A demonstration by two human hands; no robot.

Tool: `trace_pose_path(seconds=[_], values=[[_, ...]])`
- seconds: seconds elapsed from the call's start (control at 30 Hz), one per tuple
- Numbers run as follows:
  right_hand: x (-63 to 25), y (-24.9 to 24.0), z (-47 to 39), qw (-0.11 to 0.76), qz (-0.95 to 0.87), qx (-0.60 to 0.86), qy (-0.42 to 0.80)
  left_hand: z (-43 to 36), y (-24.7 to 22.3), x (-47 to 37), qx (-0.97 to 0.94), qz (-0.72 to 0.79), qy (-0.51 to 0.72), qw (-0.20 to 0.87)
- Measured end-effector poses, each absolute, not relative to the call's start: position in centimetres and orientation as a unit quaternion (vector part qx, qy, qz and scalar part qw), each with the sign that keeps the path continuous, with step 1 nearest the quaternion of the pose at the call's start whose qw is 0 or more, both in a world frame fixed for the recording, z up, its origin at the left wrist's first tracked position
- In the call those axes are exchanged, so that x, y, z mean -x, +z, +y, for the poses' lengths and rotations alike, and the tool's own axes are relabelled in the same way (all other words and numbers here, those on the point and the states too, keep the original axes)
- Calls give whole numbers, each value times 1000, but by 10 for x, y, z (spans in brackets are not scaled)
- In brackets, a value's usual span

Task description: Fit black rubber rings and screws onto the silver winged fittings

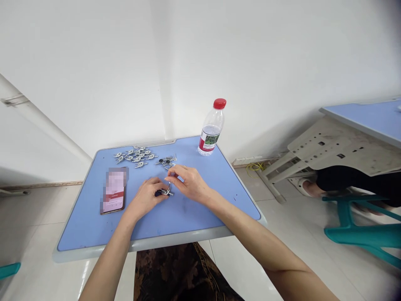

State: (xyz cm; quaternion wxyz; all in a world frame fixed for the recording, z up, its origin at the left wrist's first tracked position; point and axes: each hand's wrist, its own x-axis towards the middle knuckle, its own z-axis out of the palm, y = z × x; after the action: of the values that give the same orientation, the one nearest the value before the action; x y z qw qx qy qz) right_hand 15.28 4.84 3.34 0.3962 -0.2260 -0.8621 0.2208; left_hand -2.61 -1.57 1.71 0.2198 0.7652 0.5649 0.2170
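On the blue desktop, my left hand (146, 195) is closed around a small silvery metal fitting (165, 192), low over the surface or resting on it. My right hand (189, 182) pinches a thin metal piece (169, 184) upright against that fitting; its exact kind is too small to make out. Just beyond my right fingers lie loose metal parts (171, 166) and black round pieces (161, 161). Farther back on the left sits a pile of similar silvery metal fittings (137, 159) with thin rods sticking out.
A phone (114, 192) with a lit, blurred screen lies left of my hands. A water bottle (209, 136) with a red cap stands at the back right corner of the desk (203, 217). To the right are another desk (347, 144), a green stool (354, 228) and a person's leg (338, 179).
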Motion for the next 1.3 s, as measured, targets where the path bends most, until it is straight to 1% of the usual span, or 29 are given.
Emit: trace_pose_path(seconds=[0.27,0.6,0.83,1.07,1.3], values=[[-154,34,48,373,-872,220,229,-18,21,25,-766,563,214,225],[-154,33,48,351,-900,183,183,-16,17,26,-765,564,219,220],[-158,38,51,328,-911,162,191,-17,17,28,-757,560,227,249],[-159,38,55,363,-896,161,198,-17,18,28,-750,555,240,270],[-155,39,51,384,-885,177,194,-17,16,26,-760,547,241,256]])
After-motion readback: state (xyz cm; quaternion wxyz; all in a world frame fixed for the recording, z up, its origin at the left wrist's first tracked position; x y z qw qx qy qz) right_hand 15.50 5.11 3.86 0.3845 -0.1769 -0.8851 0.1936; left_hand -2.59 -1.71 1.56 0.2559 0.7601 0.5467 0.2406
